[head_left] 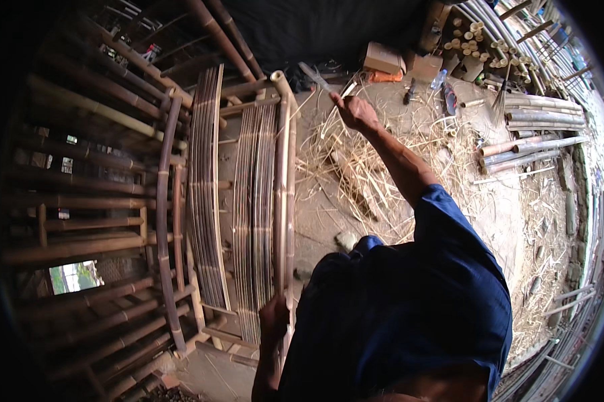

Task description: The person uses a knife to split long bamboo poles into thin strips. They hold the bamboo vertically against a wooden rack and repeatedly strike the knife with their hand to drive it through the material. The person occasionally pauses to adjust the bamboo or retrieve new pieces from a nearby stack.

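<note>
A knife with a long, broad blade [315, 76] points up and left from my right hand [359, 114], which is closed round its handle. My right arm reaches far out over the floor, beyond the end of a bamboo bench. Down at the near end of that bench, my left hand [274, 316] is closed at the long bamboo rail [284, 201] on its right edge; some of its fingers are hidden. Beside the rail, a panel of dark, narrow bamboo slats [254, 201] forms the seat. A second slatted panel [207, 194] lies to its left.
Bamboo frames [161, 221] stand stacked at left. Pale shavings [369, 167] cover the floor at centre. Bamboo poles [543, 117] lie at right, near a broom [500, 104]. A cardboard box [384, 59], a plastic bottle [439, 79] and cut bamboo pieces [469, 40] are at the back.
</note>
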Available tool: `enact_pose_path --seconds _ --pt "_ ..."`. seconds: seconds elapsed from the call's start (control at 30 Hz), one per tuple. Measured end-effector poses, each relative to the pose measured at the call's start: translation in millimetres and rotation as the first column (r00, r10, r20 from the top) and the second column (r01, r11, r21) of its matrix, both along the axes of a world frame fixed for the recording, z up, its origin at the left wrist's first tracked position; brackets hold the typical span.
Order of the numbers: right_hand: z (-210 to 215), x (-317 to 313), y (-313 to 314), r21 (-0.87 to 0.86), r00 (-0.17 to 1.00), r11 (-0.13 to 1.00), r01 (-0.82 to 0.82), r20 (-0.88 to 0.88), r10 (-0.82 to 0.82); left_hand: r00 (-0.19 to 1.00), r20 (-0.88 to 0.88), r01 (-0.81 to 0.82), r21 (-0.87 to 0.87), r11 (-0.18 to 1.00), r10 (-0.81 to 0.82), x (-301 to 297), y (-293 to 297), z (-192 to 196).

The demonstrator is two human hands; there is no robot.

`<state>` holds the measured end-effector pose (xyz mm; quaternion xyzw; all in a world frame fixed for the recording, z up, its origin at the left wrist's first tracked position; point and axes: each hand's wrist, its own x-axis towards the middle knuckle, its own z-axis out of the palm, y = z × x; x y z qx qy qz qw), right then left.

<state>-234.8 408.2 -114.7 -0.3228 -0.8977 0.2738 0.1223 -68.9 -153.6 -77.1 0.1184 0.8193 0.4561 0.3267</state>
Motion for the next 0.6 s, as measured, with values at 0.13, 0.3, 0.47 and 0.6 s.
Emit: enact_pose_path --seconds 0.13,0.3,0.47,0.6 --pt "-33.1 103.6 -98.5 -0.34 0.886 0.862 -0.376 0.14 0.442 0.98 -0.178 -0.076 0.057 0.995 0.085 24.8 67.3 -55.1" --pt "-78.7 129.9 -152.2 -0.209 0.754 0.746 -0.632 0.059 0.655 0.985 -0.159 -0.069 -0.02 0.997 0.065 4.0 110.6 -50.5" --pt "-95.0 119.8 -144.3 -0.027 0.782 0.798 -0.603 0.18 0.597 0.941 -0.331 0.016 -0.174 0.985 -0.074 13.8 108.6 -49.1" --pt "-107.1 119.8 -113.9 -0.074 0.75 0.756 -0.65 0.1 0.654 0.962 -0.26 0.053 -0.127 0.99 -0.085 33.3 120.1 -21.8"
